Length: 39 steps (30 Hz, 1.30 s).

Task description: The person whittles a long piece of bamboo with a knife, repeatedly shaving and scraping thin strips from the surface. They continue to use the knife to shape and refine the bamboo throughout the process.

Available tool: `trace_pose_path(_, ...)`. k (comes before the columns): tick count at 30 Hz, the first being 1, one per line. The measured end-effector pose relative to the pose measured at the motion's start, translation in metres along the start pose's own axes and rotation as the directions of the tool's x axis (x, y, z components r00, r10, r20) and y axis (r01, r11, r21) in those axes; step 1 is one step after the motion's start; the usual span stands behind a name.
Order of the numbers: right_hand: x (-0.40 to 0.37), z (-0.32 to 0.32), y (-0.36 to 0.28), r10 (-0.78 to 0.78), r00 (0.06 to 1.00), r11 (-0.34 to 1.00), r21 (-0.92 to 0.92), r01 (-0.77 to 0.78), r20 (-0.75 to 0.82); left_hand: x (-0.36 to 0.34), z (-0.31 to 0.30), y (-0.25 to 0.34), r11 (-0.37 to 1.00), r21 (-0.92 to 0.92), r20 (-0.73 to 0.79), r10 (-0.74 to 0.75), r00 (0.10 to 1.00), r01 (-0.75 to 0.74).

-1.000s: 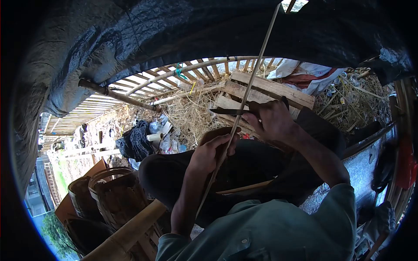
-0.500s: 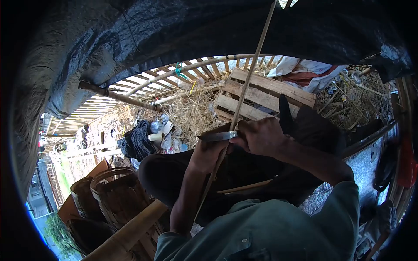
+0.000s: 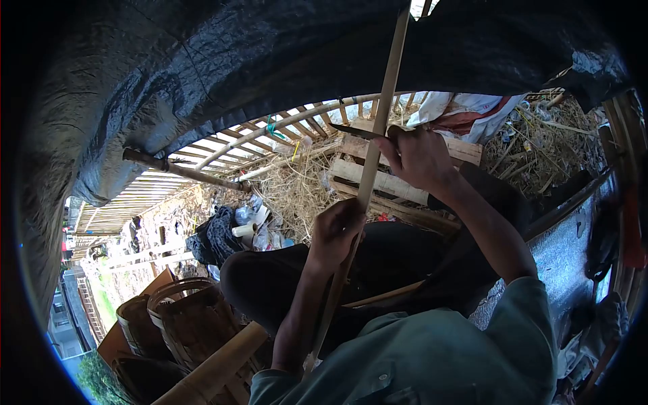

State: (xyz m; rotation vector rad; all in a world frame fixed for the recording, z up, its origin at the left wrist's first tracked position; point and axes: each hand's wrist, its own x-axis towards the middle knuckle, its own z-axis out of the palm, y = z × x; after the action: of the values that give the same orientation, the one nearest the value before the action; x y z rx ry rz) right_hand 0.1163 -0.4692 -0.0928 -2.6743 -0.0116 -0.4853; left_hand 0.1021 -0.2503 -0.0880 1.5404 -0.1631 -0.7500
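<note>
A long bamboo strip (image 3: 378, 145) runs from near my lap up past the top of the view. My left hand (image 3: 334, 233) is closed round its lower half, above my dark-trousered legs. Higher up, my right hand (image 3: 422, 158) grips a knife (image 3: 356, 131), its handle hidden in the fist. The blade points left and crosses the strip, with my right thumb close to the strip's edge.
A slatted wooden crate (image 3: 385, 181) lies beyond my knees on straw (image 3: 297, 179). Woven baskets (image 3: 185, 314) and a thick bamboo pole (image 3: 216, 364) are at lower left. Dark tarpaulin (image 3: 270, 54) hangs overhead; a bamboo slat fence (image 3: 236, 131) stands behind.
My right hand has moved up along the strip with the knife, away from my left hand. The strip has turned to show a broader face, and its top has shifted left.
</note>
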Motion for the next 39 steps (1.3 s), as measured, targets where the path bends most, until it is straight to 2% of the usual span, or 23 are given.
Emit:
trace_pose_path(3,-0.009,-0.003,-0.017,-0.084,0.996,0.996,0.029,0.083,0.036,-0.001,-0.003,0.005,0.997,-0.040,-0.014,-0.065,0.998,0.064)
trace_pose_path(6,-0.012,-0.005,-0.021,-0.148,0.989,0.985,0.087,0.146,0.012,-0.001,-0.006,0.006,0.999,-0.018,0.027,-0.038,0.999,0.039)
trace_pose_path(8,-0.014,-0.008,-0.020,-0.187,0.982,0.975,0.128,0.181,0.034,0.000,-0.004,0.003,0.999,0.035,0.006,0.031,0.999,-0.031)
trace_pose_path(11,-0.022,-0.004,-0.019,-0.195,0.976,0.980,0.054,0.191,0.095,0.000,0.001,-0.001,0.996,0.075,-0.048,0.054,0.997,-0.050)
trace_pose_path(12,-0.022,-0.004,-0.017,-0.150,0.984,0.989,0.029,0.148,0.099,0.000,0.002,-0.002,0.996,0.085,-0.068,0.046,0.997,-0.040)
trace_pose_path(14,-0.022,-0.006,-0.011,-0.054,0.993,0.998,-0.026,0.057,0.109,0.001,0.001,-0.011,0.977,0.171,-0.074,0.143,0.987,-0.129)
trace_pose_path(15,-0.017,-0.006,-0.002,-0.004,0.998,0.998,-0.057,0.007,0.058,0.001,0.003,-0.014,0.962,0.209,-0.072,0.195,0.978,-0.176)
trace_pose_path(17,0.001,-0.005,0.028,0.080,0.996,0.989,-0.124,-0.085,-0.042,-0.001,0.003,-0.010,0.965,0.229,-0.066,0.150,0.987,-0.131)
trace_pose_path(19,0.017,-0.007,0.049,0.113,0.991,0.973,-0.192,-0.125,-0.073,0.000,0.004,-0.006,0.976,0.200,-0.083,0.101,0.991,-0.083)
trace_pose_path(20,0.021,-0.006,0.057,0.094,0.984,0.979,-0.164,-0.119,-0.151,-0.002,0.005,-0.006,0.986,0.163,-0.105,0.063,0.992,-0.045)
trace_pose_path(21,0.020,-0.006,0.058,0.098,0.981,0.979,-0.161,-0.125,-0.165,-0.003,0.004,-0.005,0.992,0.128,-0.126,0.024,0.992,-0.008)
trace_pose_path(24,0.014,-0.002,0.056,0.069,0.978,0.989,-0.117,-0.093,-0.196,-0.004,0.002,-0.001,0.987,0.157,-0.095,0.040,0.995,-0.025)
trace_pose_path(25,0.012,-0.001,0.050,0.064,0.981,0.992,-0.095,-0.082,-0.181,-0.005,0.000,-0.001,0.985,0.172,-0.078,0.038,0.996,-0.024)
trace_pose_path(26,0.010,-0.001,0.044,0.058,0.985,0.995,-0.074,-0.071,-0.165,-0.002,-0.005,-0.014,0.942,0.304,-0.033,0.158,0.987,-0.141)
trace_pose_path(27,0.009,-0.002,0.038,0.053,0.987,0.997,-0.054,-0.062,-0.151,-0.002,-0.006,-0.016,0.953,0.283,-0.030,0.118,0.993,-0.105)
trace_pose_path(28,0.008,-0.005,0.033,0.090,0.995,0.995,-0.042,-0.092,-0.045,-0.002,-0.008,-0.016,0.962,0.265,-0.023,0.080,0.997,-0.071)
trace_pose_path(31,0.002,0.002,0.017,-0.092,0.996,0.995,0.044,0.092,0.011,-0.003,-0.011,-0.005,0.970,0.243,0.032,0.007,0.999,-0.014)
trace_pose_path(34,-0.008,0.001,-0.012,-0.181,0.977,0.981,0.086,0.172,0.109,-0.004,-0.016,-0.005,0.983,0.181,0.073,-0.044,0.996,0.030)
trace_pose_path(37,-0.015,0.014,-0.020,-0.246,0.962,0.964,0.129,0.231,0.119,-0.003,-0.018,-0.003,0.991,0.120,0.089,-0.064,0.994,0.053)
trace_pose_path(39,-0.016,0.015,-0.022,-0.232,0.964,0.969,0.119,0.217,0.129,-0.002,-0.018,-0.008,0.993,0.103,0.092,-0.075,0.993,0.065)
